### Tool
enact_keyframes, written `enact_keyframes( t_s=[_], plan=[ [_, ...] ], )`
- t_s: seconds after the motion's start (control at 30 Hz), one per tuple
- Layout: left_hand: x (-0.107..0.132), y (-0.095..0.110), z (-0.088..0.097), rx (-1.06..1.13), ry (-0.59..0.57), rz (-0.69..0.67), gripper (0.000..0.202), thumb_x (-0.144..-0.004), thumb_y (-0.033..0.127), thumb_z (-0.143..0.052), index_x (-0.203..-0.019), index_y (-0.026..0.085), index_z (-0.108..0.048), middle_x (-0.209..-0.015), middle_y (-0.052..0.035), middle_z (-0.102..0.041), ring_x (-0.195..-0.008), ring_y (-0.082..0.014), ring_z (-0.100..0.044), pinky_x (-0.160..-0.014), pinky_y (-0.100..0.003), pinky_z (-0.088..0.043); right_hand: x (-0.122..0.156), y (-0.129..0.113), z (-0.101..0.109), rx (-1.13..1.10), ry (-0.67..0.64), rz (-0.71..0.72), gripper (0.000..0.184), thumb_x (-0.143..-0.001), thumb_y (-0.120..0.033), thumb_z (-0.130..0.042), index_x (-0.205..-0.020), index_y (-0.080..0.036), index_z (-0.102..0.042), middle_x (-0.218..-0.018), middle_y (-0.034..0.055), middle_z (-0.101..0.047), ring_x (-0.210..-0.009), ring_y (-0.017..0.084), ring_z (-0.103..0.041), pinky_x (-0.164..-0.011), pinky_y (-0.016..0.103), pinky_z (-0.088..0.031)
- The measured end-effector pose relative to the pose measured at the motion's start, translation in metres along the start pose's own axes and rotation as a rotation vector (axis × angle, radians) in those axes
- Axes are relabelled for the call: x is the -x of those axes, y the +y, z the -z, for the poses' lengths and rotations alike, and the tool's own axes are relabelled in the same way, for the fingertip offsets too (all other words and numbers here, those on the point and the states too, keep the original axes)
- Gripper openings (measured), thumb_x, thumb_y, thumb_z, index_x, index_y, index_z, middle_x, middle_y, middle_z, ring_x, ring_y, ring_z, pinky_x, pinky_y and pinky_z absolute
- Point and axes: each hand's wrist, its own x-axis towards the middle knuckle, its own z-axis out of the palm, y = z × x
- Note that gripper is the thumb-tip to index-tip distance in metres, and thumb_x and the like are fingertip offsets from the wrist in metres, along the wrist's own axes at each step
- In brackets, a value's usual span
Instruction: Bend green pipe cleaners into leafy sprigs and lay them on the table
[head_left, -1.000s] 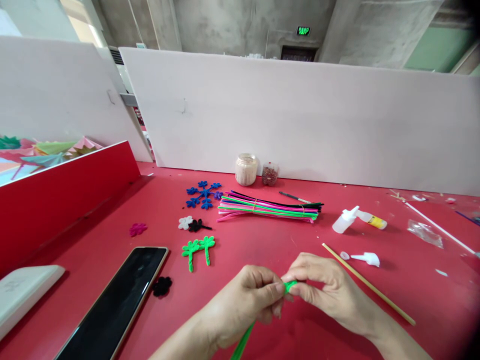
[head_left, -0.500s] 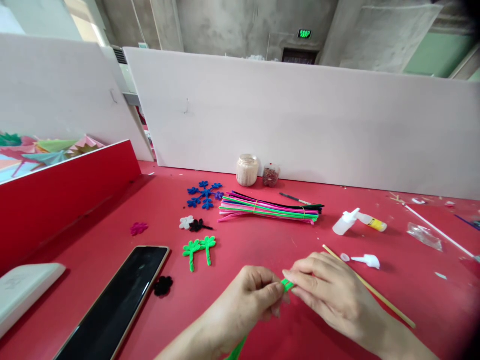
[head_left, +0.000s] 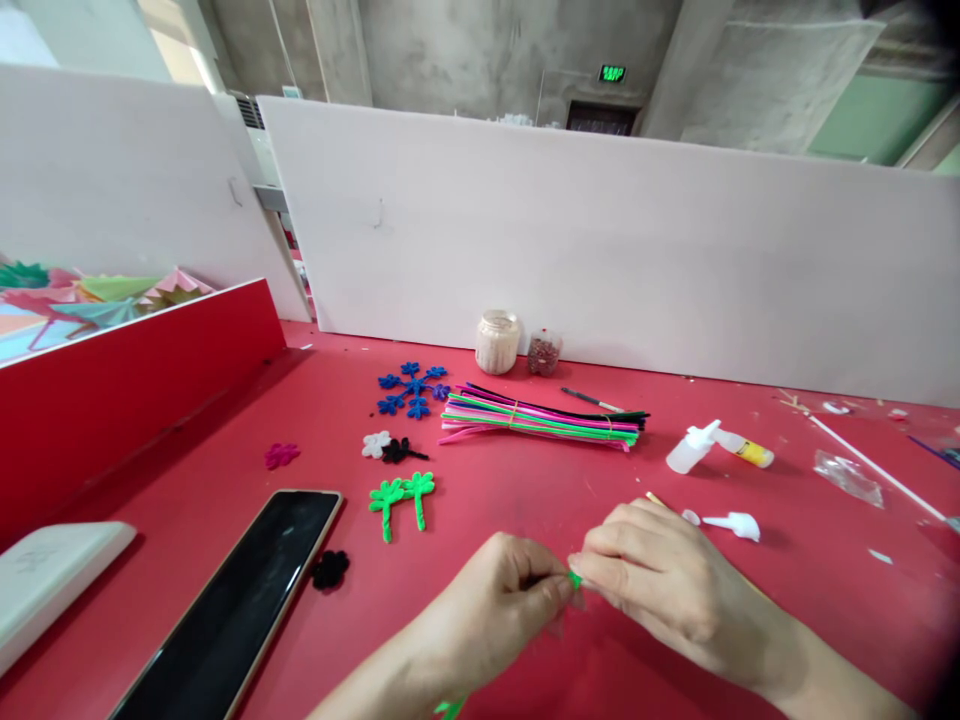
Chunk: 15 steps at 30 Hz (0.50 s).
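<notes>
Between the fingertips of both hands shows a small bit of green pipe cleaner [head_left: 574, 579]. My left hand [head_left: 510, 600] pinches it from the left, and my right hand [head_left: 660, 585] has its fingers closed on it from the right. Most of the pipe cleaner is hidden by the fingers; another green stretch shows below my left wrist. Two green pipe-cleaner flowers with twisted stems [head_left: 403, 495] lie to the left of my hands. A bundle of coloured pipe cleaners [head_left: 544, 415], held by rubber bands, lies farther back. My right hand partly covers a thin wooden stick [head_left: 654, 497].
On the left lie a phone [head_left: 232, 600], a black flower [head_left: 330, 570], a magenta flower [head_left: 282, 455], white and black flowers [head_left: 390, 447] and a blue snowflake shape [head_left: 413, 390]. A glass jar [head_left: 497, 342] stands by the white board. Glue bottles [head_left: 694, 448] lie right.
The fingertips have drawn closer over the green pipe cleaner, so less of it shows. My right hand covers more of the stick. The view has shifted slightly.
</notes>
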Motion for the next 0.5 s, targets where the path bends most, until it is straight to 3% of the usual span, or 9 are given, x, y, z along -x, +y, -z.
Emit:
enact_keyframes(
  t_s=[0.2, 0.5],
  plan=[
    [-0.0004, -0.0012, 0.0006, -0.048, -0.006, -0.035, 0.025, -0.078, 0.025, -0.040, -0.060, 0.013, -0.051, -0.051, 0.0053, -0.036, -0.048, -0.0066, -0.029, -0.044, -0.019, -0.022, 0.0006, 0.0015, -0.0020, -0.059, -0.043, -0.035, 0.017, -0.085, -0.013, -0.042, -0.086, -0.019, -0.057, -0.073, 0.0031, -0.058, -0.064, 0.014, -0.046, -0.056, 0.028, -0.030],
    [-0.0010, 0.0005, 0.0033, -0.012, -0.042, -0.032, 0.026, -0.078, 0.029, -0.044, -0.066, 0.010, -0.057, -0.054, 0.0028, -0.046, -0.049, -0.0067, -0.036, -0.046, -0.018, -0.027, -0.0038, 0.0061, 0.0000, -0.219, -0.132, -0.080, 0.012, -0.085, -0.019, -0.044, -0.082, -0.018, -0.056, -0.075, 0.0019, -0.058, -0.065, 0.013, -0.046, -0.058, 0.026, -0.031]
  ],
)
